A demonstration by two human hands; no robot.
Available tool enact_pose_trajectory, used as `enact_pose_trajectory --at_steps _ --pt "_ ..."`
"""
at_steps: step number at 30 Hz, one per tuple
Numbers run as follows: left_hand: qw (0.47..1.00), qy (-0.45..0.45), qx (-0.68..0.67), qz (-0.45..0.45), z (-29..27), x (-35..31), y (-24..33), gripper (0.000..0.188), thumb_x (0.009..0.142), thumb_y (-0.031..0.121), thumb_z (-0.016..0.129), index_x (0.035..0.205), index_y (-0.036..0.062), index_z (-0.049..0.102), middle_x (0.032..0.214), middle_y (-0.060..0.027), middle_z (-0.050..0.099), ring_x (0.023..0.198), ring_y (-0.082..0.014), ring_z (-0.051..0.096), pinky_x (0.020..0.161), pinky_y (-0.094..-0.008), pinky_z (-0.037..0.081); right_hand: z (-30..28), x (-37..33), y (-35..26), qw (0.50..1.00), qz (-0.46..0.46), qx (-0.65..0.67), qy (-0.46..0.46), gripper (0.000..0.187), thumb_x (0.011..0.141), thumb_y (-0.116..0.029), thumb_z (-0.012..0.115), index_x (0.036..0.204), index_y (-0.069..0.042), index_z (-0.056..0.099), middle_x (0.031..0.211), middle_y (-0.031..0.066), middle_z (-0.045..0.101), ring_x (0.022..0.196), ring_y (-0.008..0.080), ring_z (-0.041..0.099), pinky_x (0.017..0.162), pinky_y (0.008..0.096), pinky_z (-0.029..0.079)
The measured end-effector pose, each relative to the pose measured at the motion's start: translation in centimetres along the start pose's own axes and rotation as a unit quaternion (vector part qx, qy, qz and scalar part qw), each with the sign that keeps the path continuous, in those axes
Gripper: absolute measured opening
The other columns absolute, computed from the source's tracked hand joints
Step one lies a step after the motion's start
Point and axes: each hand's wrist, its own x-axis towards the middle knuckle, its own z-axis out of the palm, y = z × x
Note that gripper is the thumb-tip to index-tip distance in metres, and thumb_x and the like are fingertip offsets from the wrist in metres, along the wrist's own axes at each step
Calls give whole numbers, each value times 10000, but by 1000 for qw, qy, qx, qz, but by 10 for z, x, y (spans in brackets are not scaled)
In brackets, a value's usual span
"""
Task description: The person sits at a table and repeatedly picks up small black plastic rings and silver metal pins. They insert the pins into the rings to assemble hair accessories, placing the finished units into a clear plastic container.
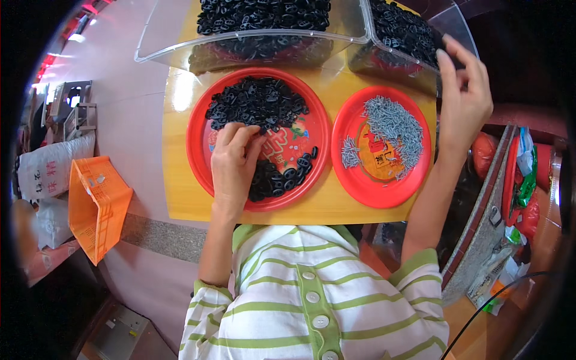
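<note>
My left hand (233,165) is over the round red tray (197,174), its fingers pinched at the edge of a heap of small black plastic pieces (255,102). A black piece seems to be at its fingertips, partly hidden by them. A second group of black oval pieces with holes (285,180) lies at the tray's near right, beside that hand. My right hand (467,90) is raised at the near rim of the right clear plastic bin (393,57). Its thumb and forefinger are apart, and nothing shows between them.
Right of the tray, a red plate (360,195) holds many small grey screws (396,126). A larger clear bin (252,37) of black pieces stands at the yellow table's (180,192) far side. An orange crate (99,207) and white sacks (57,168) are at left.
</note>
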Motion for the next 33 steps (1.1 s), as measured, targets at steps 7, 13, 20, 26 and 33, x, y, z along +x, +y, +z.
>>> enact_pose_trajectory --at_steps 7,13,20,26,33 --pt "1000 8 10 12 8 0 -9 126 764 33 683 881 -3 653 826 -77 586 673 -164 598 621 -266 481 -20 -125 -17 901 163 169 -366 83 769 -50 669 847 -39 643 741 62 577 598 136 535 526 259 412" --pt "1000 8 -29 -6 -1 4 10 82 788 18 652 869 4 659 829 -87 588 687 -166 594 616 -267 460 -25 -170 -7 913 241 154 -290 111 762 -4 678 864 7 638 718 35 530 553 86 453 512 230 379" --pt "782 -91 -560 -258 -3 -20 29 68 892 52 549 912 -12 559 934 -166 641 790 -200 657 693 -284 544 -19 -179 -3 936 171 134 -277 110 783 -29 645 879 3 603 810 129 573 664 256 588 572 342 462" --pt "599 -173 -708 -332 0 -34 40 65 897 64 545 925 13 516 951 -200 640 854 -233 663 749 -307 565 -18 -172 -13 932 198 111 -282 68 791 4 606 835 4 554 781 142 556 657 288 584 573 371 461" --pt "654 -143 -697 -259 2 -42 37 130 849 -38 573 974 -12 551 952 -152 641 900 -197 648 796 -273 539 -30 -161 -23 877 318 240 -270 101 835 12 581 936 16 584 840 77 588 689 111 597 532 246 490"
